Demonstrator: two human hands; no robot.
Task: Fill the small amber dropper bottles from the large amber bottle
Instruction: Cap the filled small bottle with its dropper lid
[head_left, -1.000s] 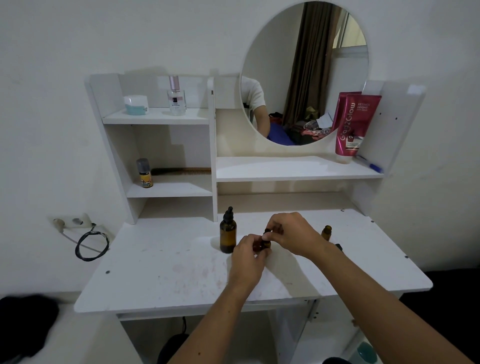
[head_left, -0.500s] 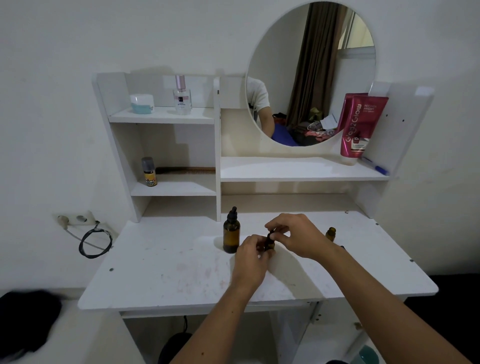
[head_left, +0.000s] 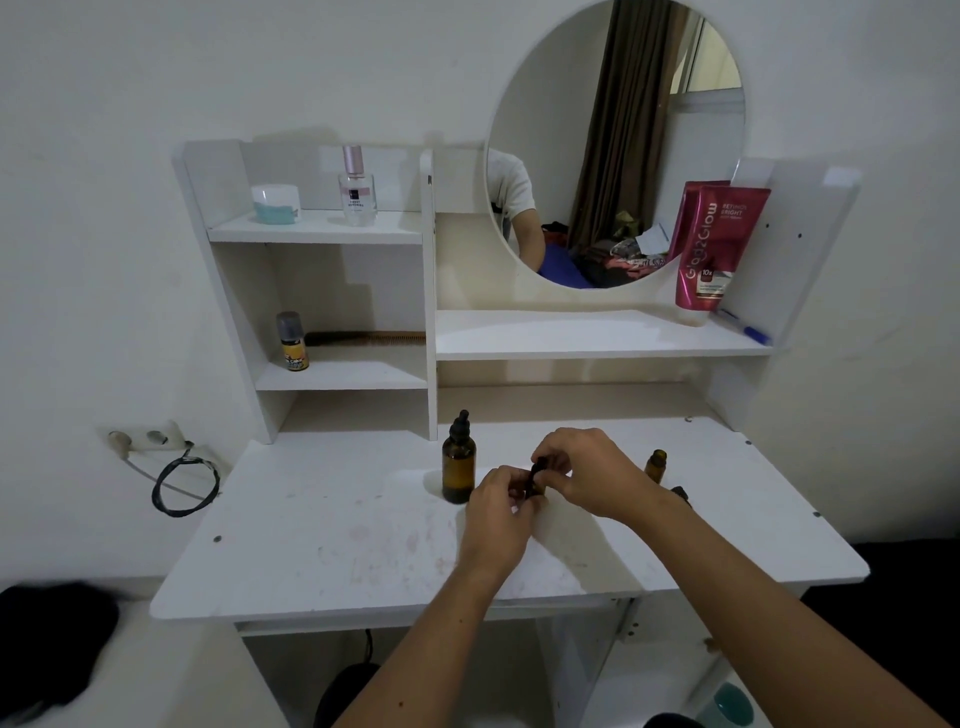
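- The left hand holds a small bottle low down, just above the white counter. Its fingers are curled around the bottle to keep it from wobbling.
- The right hand sits over the bottle's dark top. Its fingers pinch the cap, likely to twist it, but I cannot tell which way.
- The hands hide most of the small bottle, so I cannot tell if it has anything in it.
- The big bottle stands up straight just left of the hands. Its dropper top is on. It is close by, so it is easy to reach when it is time to fill.
- A second small bottle stands to the right with no cap on. It looks ready for filling.
- A small dark thing lies near it, partly behind the right arm. It may be that bottle's cap, but it is too hidden to be sure.
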